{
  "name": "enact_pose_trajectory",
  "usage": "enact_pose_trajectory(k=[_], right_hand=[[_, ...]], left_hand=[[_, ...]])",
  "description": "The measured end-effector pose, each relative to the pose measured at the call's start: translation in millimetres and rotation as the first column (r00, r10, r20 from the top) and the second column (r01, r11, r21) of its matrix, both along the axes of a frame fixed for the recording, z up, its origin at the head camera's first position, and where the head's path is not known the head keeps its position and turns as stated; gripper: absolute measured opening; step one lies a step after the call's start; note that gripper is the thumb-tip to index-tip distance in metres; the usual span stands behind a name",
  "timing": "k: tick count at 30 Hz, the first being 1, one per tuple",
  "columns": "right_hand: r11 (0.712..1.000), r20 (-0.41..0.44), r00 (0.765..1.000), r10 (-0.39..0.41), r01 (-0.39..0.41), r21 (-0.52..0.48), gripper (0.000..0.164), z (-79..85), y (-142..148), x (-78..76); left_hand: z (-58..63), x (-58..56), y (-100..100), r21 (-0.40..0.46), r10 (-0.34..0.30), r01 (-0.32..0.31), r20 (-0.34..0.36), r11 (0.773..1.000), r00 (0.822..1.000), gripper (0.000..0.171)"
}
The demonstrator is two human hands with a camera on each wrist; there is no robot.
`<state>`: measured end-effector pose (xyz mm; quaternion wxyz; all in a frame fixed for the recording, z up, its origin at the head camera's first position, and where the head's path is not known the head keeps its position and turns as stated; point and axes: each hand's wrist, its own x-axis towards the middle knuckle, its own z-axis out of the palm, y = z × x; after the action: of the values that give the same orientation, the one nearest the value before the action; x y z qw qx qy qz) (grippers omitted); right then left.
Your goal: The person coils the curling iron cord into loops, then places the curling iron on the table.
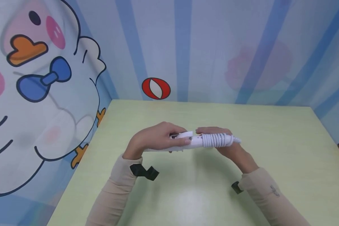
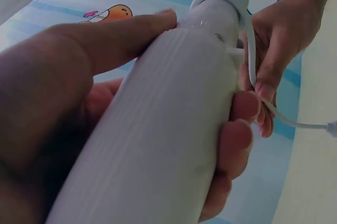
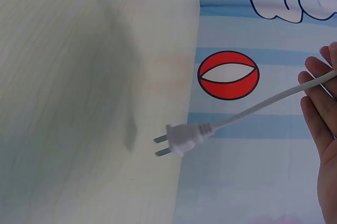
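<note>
A white hair iron [image 1: 196, 142], which looks like a straightener, is held level above the table. My left hand [image 1: 159, 138] grips its body [image 2: 158, 113], thumb along one side and fingers wrapped round the other. White power cord [image 1: 216, 140] is wound in several turns round the iron's right end. Beside those turns is my right hand [image 1: 233, 153], its fingers pointing left behind them. In the left wrist view its thumb and fingers pinch the loose cord [image 2: 251, 61]. A two-pin plug [image 3: 184, 139] hangs at the cord's free end in the right wrist view.
Below the hands spreads a pale yellow-green table [image 1: 186, 194]. A blue striped wall [image 1: 203, 56] rises at its back edge, with a printed red-and-white ball [image 1: 156, 88]. On the left wall is a large cartoon bird [image 1: 59, 125]. Black straps [image 1: 144, 172] hang at the sleeves.
</note>
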<state>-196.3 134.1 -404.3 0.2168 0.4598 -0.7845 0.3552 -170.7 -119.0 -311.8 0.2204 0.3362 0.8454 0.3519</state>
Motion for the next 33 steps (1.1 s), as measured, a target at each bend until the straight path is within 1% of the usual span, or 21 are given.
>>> enact_pose_trajectory(k=[1, 3, 6, 8, 10, 12, 14, 15, 17, 19, 20, 22, 24, 26, 28, 30, 33], right_hand=[[1.0, -0.027, 0.999, 0.03, -0.03, -0.007, 0.032, 2.3, 0, 0.4], [0.995, -0.046, 0.995, 0.091, -0.092, -0.025, 0.028, 9.8, -1, 1.7], [0.994, -0.017, 0.994, 0.106, -0.106, 0.005, 0.032, 14.9, -1, -0.3], [0.995, -0.021, 0.996, 0.09, -0.089, 0.046, 0.034, 17.2, -1, -2.9], [0.994, -0.031, 0.997, 0.066, -0.063, 0.088, 0.034, 15.9, 0, -8.1], [0.992, -0.04, 0.998, 0.039, -0.034, 0.125, 0.032, 16.4, 2, -12.0], [0.988, -0.056, 0.998, 0.01, -0.002, 0.157, 0.03, 19.2, 4, -14.7], [0.986, -0.071, 0.997, 0.0, 0.012, 0.168, 0.03, 21.3, 5, -15.7], [0.982, -0.107, 0.994, -0.018, 0.038, 0.184, 0.029, 26.9, 7, -16.9], [0.978, -0.151, 0.988, -0.032, 0.062, 0.198, 0.029, 32.7, 9, -17.3], [0.976, -0.176, 0.984, -0.036, 0.072, 0.203, 0.029, 35.7, 9, -16.9], [0.97, -0.219, 0.975, -0.044, 0.094, 0.224, 0.028, 40.9, 9, -15.7], [0.961, -0.25, 0.967, -0.056, 0.12, 0.25, 0.026, 44.5, 7, -13.6], [0.947, -0.272, 0.959, -0.074, 0.153, 0.282, 0.026, 46.2, 5, -10.5], [0.932, -0.274, 0.955, -0.108, 0.194, 0.307, 0.027, 45.0, 4, -7.2], [0.923, -0.254, 0.955, -0.156, 0.232, 0.307, 0.025, 42.0, 3, -3.5], [0.92, -0.179, 0.954, -0.24, 0.282, 0.27, 0.019, 35.8, 1, 1.9]], left_hand=[[0.6, 0.8, 0, -0.014, -0.029, 0.028, -0.002, 0.999, 1.0, 0.021], [2.4, 2.9, 1, -0.038, -0.071, 0.071, -0.005, 0.997, 0.997, 0.021], [5.8, 6.1, 2, -0.059, -0.107, 0.107, -0.005, 0.993, 0.994, 0.021], [7.5, 7.9, 3, -0.066, -0.119, 0.119, 0.003, 0.991, 0.993, 0.019], [7.7, 9.3, 5, -0.078, -0.137, 0.137, 0.004, 0.988, 0.991, 0.018], [7.2, 10.5, 7, -0.102, -0.149, 0.148, -0.007, 0.984, 0.989, 0.018], [5.9, 11.2, 9, -0.136, -0.149, 0.145, -0.02, 0.98, 0.989, 0.019], [4.9, 11.5, 10, -0.159, -0.14, 0.134, -0.028, 0.978, 0.99, 0.019], [3.0, 11.9, 12, -0.216, -0.109, 0.096, -0.048, 0.972, 0.993, 0.021], [0.2, 11.6, 15, -0.277, -0.064, 0.043, -0.067, 0.96, 0.996, 0.022], [-1.0, 11.3, 17, -0.312, -0.037, 0.011, -0.076, 0.95, 0.996, 0.024], [-4.5, 10.0, 21, -0.378, 0.009, -0.055, -0.121, 0.924, 0.993, 0.027], [-9.2, 6.9, 26, -0.433, 0.057, -0.128, -0.173, 0.892, 0.983, 0.03], [-14.6, 2.7, 29, -0.47, 0.11, -0.21, -0.23, 0.858, 0.967, 0.032], [-21.6, -2.3, 31, -0.473, 0.17, -0.29, -0.281, 0.832, 0.945, 0.033], [-27.9, -6.9, 31, -0.446, 0.236, -0.36, -0.311, 0.82, 0.921, 0.033], [-36.3, -12.4, 32, -0.364, 0.327, -0.44, -0.332, 0.821, 0.885, 0.034]])
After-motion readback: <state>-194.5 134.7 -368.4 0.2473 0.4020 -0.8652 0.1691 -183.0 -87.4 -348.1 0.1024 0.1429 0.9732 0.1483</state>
